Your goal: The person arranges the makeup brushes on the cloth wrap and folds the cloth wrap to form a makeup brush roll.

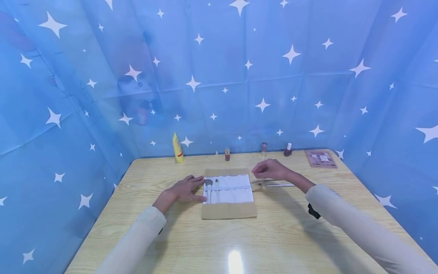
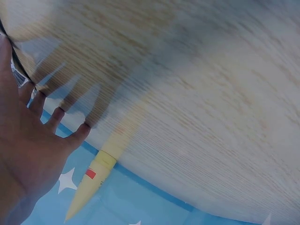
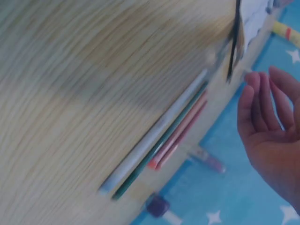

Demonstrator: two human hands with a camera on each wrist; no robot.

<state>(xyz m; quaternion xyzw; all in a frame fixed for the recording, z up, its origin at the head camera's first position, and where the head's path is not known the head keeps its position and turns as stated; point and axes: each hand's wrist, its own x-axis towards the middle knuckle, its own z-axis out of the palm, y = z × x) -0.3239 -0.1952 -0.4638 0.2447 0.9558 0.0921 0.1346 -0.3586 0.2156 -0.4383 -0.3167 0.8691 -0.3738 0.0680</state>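
Observation:
A tan brush roll (image 1: pixel 228 210) with a white lining lies unfolded on the table. Two makeup brushes, a wide-headed one (image 1: pixel 209 186) and a slimmer one (image 1: pixel 217 190), stand in its left slots. My left hand (image 1: pixel 186 189) rests at the roll's left edge, fingers spread and fairly straight. Beside the upper right edge is my right hand (image 1: pixel 270 169), its fingers loosely bent; in the right wrist view a gap shows between thumb and fingers, with nothing visible in it. Below that hand lie several slim rods, among them a white one (image 3: pixel 154 129) and a green one (image 3: pixel 159 143).
Along the back edge stand a yellow tube (image 1: pixel 178 148), a small red-brown bottle (image 1: pixel 227 154), a pinkish tube (image 1: pixel 264 148) and a dark nail polish bottle (image 1: pixel 288 150). A pink palette (image 1: pixel 321 159) lies at the back right. Behind the table hangs a blue star-patterned curtain (image 1: pixel 219 99).

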